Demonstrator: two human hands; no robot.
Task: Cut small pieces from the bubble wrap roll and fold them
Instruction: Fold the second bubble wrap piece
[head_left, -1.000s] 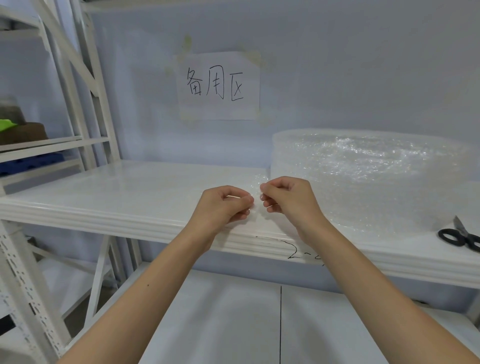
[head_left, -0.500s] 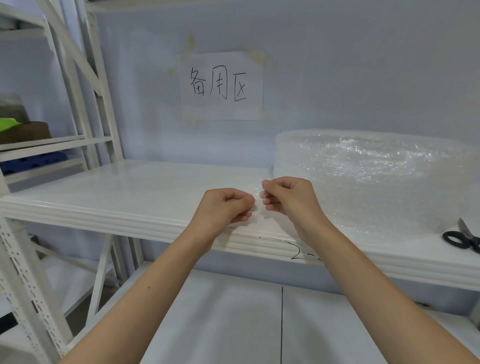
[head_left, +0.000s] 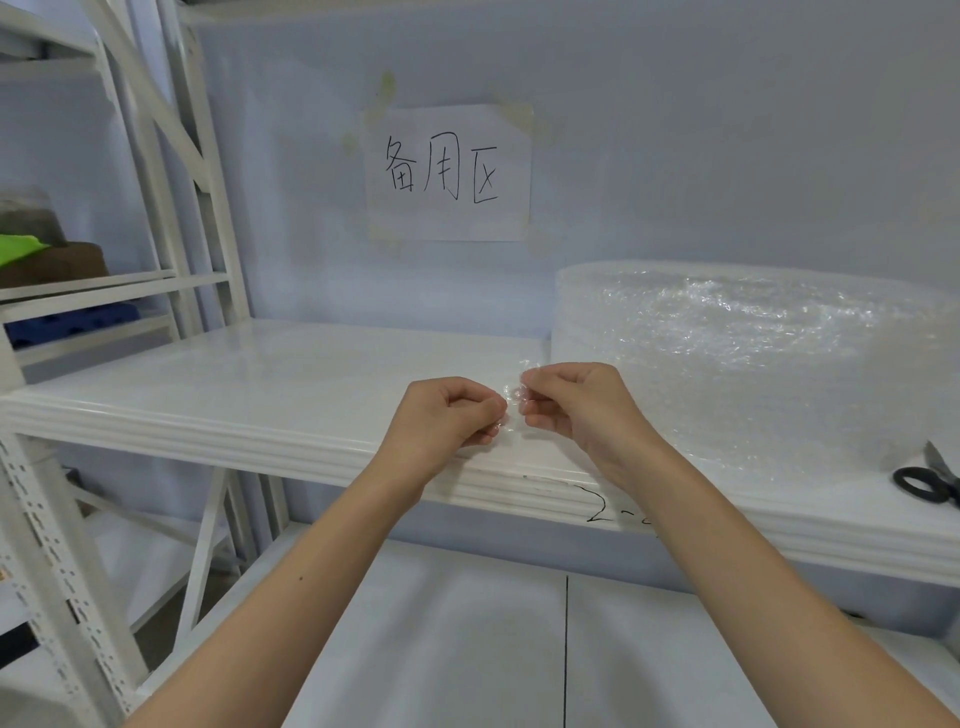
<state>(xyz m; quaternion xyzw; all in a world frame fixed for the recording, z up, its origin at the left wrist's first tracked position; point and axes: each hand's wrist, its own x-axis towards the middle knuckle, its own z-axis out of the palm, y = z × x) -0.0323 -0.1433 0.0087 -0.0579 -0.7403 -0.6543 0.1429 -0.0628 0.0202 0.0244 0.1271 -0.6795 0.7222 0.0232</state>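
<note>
Barely moved since a second ago — left hand (head_left: 447, 415) and right hand (head_left: 574, 405) both pinching the small bubble wrap piece (head_left: 513, 396) over the shelf (head_left: 260, 384), beside the roll (head_left: 753, 364). Looks mid-fold — next, crease flat.

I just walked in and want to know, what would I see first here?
First, two hands in the middle: the left hand and right hand pinch a small piece of bubble wrap between them, above the white shelf. Right of them stands the big shiny bubble wrap roll, with black scissors lying at the far right edge. On the wall behind hangs a paper sign with handwritten characters.
</note>
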